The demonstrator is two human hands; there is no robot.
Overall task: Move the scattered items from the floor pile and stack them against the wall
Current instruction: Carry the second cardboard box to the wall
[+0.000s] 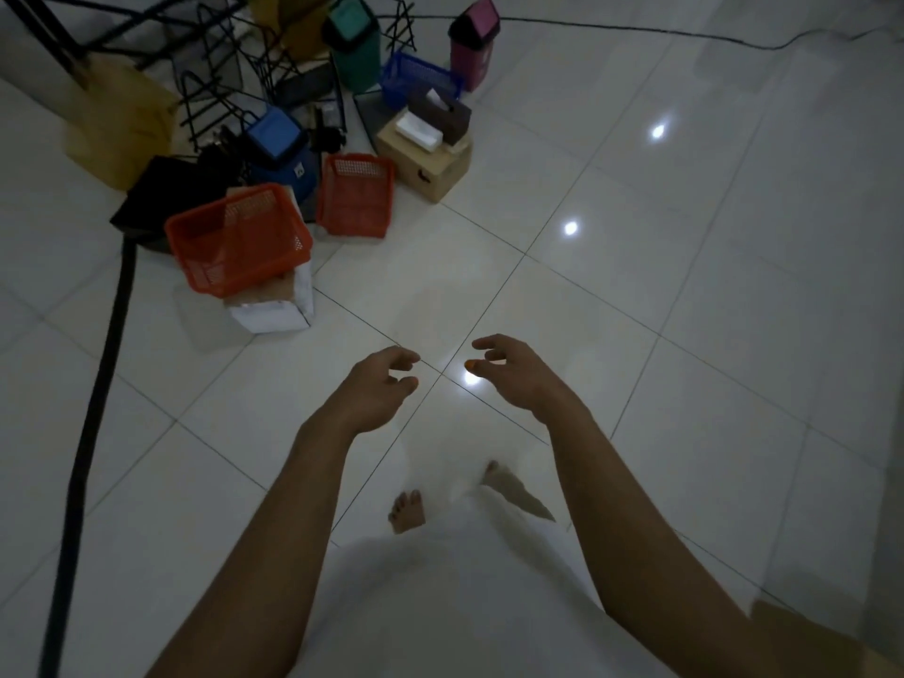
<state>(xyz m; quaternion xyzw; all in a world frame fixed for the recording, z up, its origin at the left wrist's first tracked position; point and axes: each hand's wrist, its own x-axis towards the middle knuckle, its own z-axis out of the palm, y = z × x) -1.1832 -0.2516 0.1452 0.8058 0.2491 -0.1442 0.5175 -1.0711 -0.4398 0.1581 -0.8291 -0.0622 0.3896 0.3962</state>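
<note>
Head view looks down on a white tiled floor [636, 335]. Both hands hang out in front over bare tiles, holding nothing: the left hand [376, 391] and right hand [513, 371] each have loosely curled, spread fingers. The pile [293, 139] lies well ahead to the left: an orange basket [237, 237] tilted on a white box [274, 310], a second orange basket [354, 195] beside it, a cardboard box [430, 163], blue basket [418, 80], green bin [354, 46] and pink bin [474, 41].

Empty hands, left [379, 391] and right [513, 376], near floor pile [293, 154].
</note>
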